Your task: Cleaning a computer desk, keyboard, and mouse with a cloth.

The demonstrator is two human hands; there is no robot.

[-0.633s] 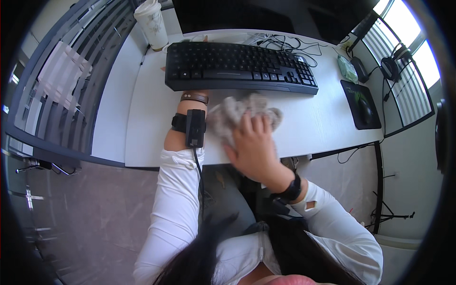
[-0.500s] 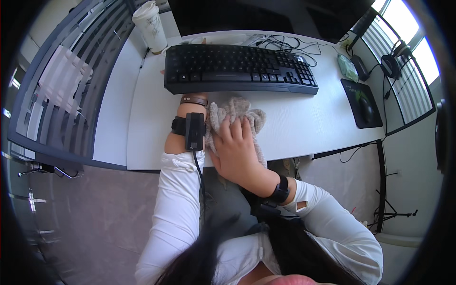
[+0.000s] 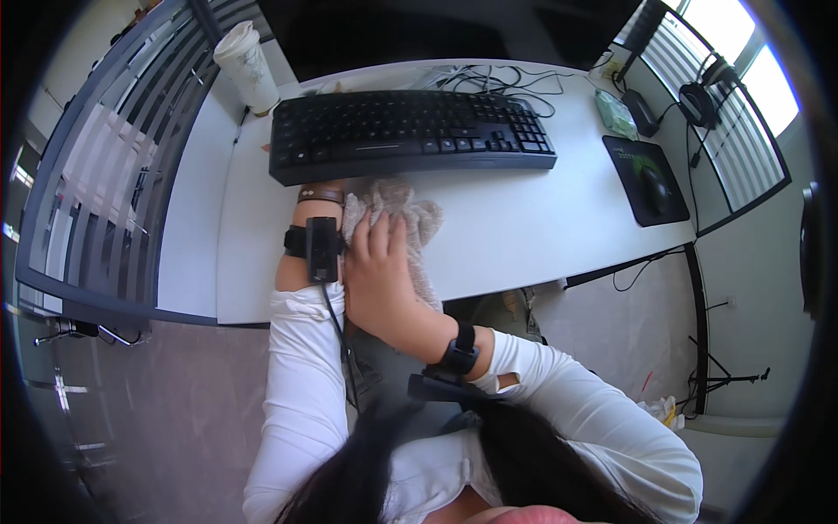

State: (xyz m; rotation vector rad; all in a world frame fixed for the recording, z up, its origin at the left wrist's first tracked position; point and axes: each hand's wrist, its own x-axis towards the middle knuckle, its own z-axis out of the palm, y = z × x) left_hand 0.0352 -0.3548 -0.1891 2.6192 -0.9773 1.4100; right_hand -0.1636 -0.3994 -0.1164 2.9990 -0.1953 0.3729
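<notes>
A black keyboard (image 3: 410,135) is held up over the white desk, its front edge toward me. My left hand (image 3: 323,187) reaches beneath it and is mostly hidden; small skin-coloured bits that look like fingertips show past the keyboard's left and far edges. My right hand (image 3: 380,271) lies with its fingers on a beige-grey fluffy cloth (image 3: 419,218), just below the keyboard's front edge and close beside my left wrist. Part of the cloth is bunched up, and a fold hangs toward the desk's near edge.
A white desk (image 3: 497,236) carries a dark monitor (image 3: 436,35) at the back. Tangled black cables (image 3: 506,83) lie behind the keyboard. A pale cup (image 3: 247,70) stands at the far left. On the right are a mouse (image 3: 656,194) on a black pad (image 3: 621,166) and a green packet (image 3: 615,115).
The whole view has shifted, so the desk things sit further left. My right hand and the cloth have moved slightly left relative to the keyboard, which my left hand still holds.
</notes>
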